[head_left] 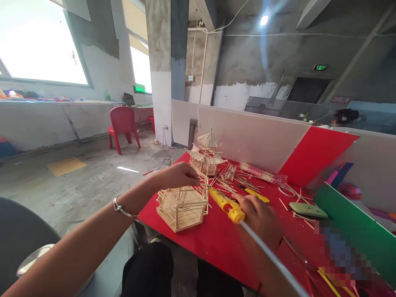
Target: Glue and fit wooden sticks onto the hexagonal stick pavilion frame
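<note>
My right hand (260, 216) has its fingers closed round a yellow hot-glue gun (225, 204); the nozzle points toward 10 o'clock and sits just beside the near right corner of the toothpick frame (182, 206), though I cannot tell whether it touches. A clear glue stick (269, 255) trails out of the gun's back toward 5 o'clock. My left hand (177, 175) lies over the far rim of that frame at its 12 o'clock edge; its fingers curl down, and their tips are hidden, so I cannot tell whether they pinch a stick or only rest there. The frame stands on the red tabletop (216, 243), close to the table's near left edge.

At 1 o'clock from the frame stands a finished toothpick pagoda (206, 154); loose toothpicks (230, 177) lie scattered to its right; a yellow utility knife (255, 194) lies at 12 o'clock from my right hand.

The risks, as I judge them: the nozzle is near my left fingers, so a slip could burn them; pressing the rim too hard could crush thin joints; a nudge could slide the frame off that near edge; stray glue could snag the loose sticks.
</note>
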